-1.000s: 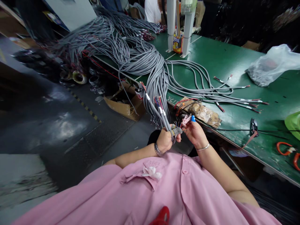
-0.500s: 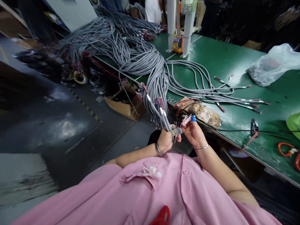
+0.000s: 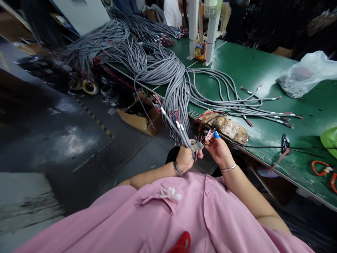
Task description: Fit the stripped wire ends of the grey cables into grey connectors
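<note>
My left hand (image 3: 185,157) is closed around several grey cables (image 3: 181,133) in front of my body. Grey cloth with a yellow stripe covers its thumb. From one cable end by that thumb, thin coloured wires (image 3: 199,139) fan out. Just to the right, my right hand (image 3: 220,151) has a blue cover on one fingertip. Its fingers pinch a small pink clip-like tool (image 3: 209,135) against the fanned wires. The exact kind of tool is too small to make out. Other held cables have white bands and red and blue wire ends.
A large heap of grey cables (image 3: 160,66) spreads over the green table (image 3: 252,66). A taped cardboard piece (image 3: 226,126) lies at the near edge. Orange-handled pliers (image 3: 319,168) and a plastic bag (image 3: 302,75) are to the right. An open carton (image 3: 139,121) stands below.
The held cables and my left hand have shifted slightly left. The coloured wires are more spread out, and the pink tool is turned a little in my right hand.
</note>
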The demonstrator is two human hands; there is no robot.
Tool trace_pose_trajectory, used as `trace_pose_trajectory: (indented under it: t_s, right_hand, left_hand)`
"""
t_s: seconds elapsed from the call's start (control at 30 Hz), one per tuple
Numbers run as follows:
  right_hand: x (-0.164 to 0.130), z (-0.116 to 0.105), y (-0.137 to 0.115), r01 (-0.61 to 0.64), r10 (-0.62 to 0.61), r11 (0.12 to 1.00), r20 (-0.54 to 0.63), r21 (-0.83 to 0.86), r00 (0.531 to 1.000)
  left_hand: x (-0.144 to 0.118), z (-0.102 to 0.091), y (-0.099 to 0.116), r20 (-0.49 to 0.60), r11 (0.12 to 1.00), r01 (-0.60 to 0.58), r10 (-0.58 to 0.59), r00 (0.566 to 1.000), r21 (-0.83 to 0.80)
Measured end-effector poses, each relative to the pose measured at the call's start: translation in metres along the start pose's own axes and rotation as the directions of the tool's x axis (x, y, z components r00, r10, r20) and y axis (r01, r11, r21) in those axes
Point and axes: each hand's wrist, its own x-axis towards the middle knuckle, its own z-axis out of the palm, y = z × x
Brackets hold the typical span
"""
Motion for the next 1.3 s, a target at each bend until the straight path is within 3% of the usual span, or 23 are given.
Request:
trace_pose_trajectory:
  t_s: [0.33, 0.7, 1.3]
  right_hand:
    - [0.005, -0.003, 0.0, -0.036, 0.035, 0.997, 0.013, 0.065, 0.999]
    - [0.006, 0.004, 0.001, -0.005, 0.009, 0.994, -0.028, 0.114, 1.0]
    - [0.008, 0.0, 0.003, 0.013, -0.012, 0.995, -0.018, 0.095, 1.0]
  left_hand:
    - [0.006, 0.002, -0.003, 0.022, 1.0, -0.004, 0.005, 1.0, -0.022]
    - [0.014, 0.001, -0.005, -0.022, 0.997, 0.055, -0.057, 0.998, -0.049]
    - [0.017, 0.002, -0.002, -0.038, 0.993, 0.106, -0.108, 0.993, -0.049]
